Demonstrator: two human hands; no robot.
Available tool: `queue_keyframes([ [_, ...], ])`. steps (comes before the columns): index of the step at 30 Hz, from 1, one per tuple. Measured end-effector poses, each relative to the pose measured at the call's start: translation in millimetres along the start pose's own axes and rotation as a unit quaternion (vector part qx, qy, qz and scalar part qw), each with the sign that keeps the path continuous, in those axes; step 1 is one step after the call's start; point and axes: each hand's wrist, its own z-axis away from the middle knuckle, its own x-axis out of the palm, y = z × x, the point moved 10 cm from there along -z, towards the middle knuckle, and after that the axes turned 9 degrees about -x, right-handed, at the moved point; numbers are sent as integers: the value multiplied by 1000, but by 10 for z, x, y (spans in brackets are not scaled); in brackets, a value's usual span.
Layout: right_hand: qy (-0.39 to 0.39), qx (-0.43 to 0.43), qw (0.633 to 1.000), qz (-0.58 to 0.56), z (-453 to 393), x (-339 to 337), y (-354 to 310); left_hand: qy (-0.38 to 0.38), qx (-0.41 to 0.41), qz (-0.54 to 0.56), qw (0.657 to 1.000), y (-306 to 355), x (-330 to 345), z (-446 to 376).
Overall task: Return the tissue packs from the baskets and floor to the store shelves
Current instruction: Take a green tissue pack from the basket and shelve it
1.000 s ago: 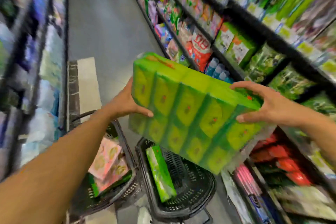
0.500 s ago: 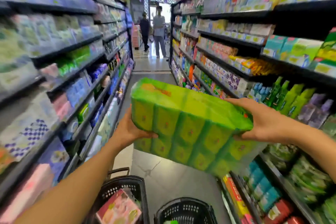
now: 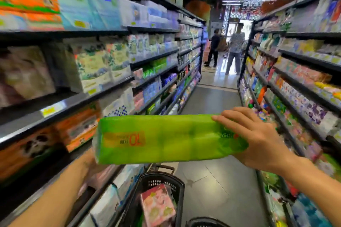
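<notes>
I hold the green tissue pack (image 3: 166, 139) level in mid-air above the black basket (image 3: 166, 182), beside the left-hand shelves (image 3: 73, 103). My right hand (image 3: 258, 140) grips its right end, fingers (image 3: 232, 116) curled over the top. My left hand (image 3: 92, 164) supports the left end from beneath; I cannot tell how its fingers lie.

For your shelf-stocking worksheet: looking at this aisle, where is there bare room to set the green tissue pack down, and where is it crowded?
Free: a dark gap on the left shelf beside the orange packs, near the left hand; bare floor ahead of the basket. Crowded: upper left shelves, the right shelves, and the basket holding a pink pack. Both hands hold the green tissue pack.
</notes>
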Motion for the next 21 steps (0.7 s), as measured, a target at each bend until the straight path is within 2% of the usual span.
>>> queue_keyframes([
  [1, 17, -15, 1000, 0, -62, 40, -59, 15, 22, 68, 997, 51, -120, 68],
  [3, 39, -47, 998, -6, -207, 120, -203, 124, 27, 102, 987, 490, 268, 958],
  [7, 76, -152, 985, 13, -434, 287, -638, 59, -34, 153, 986, 782, 865, 1580],
  [10, 95, -199, 975, 33, -548, 438, -892, 59, -66, 144, 986, 754, 712, 1775],
  [12, 102, -220, 970, 30, -652, 503, -1026, 101, -84, 127, 983, 677, 527, 1926],
  [14, 105, -215, 971, 9, -811, 531, -1096, 117, -62, 139, 981, 657, 404, 2067],
  [16, 130, -141, 981, -11, -966, 533, -1032, 135, -42, 167, 976, 601, 276, 2179],
  [18, 148, 30, 987, -52, -1023, 571, -724, 163, -7, 192, 968, 594, 161, 2282],
  [19, 144, 151, 973, -94, -980, 642, -517, 172, 14, 208, 963, 611, 139, 2339],
  [20, 135, 279, 938, -153, -890, 753, -356, 181, 33, 225, 957, 636, 149, 2404],
  [21, 133, 397, 874, -245, -765, 918, -280, 180, 54, 241, 952, 666, 180, 2458],
])
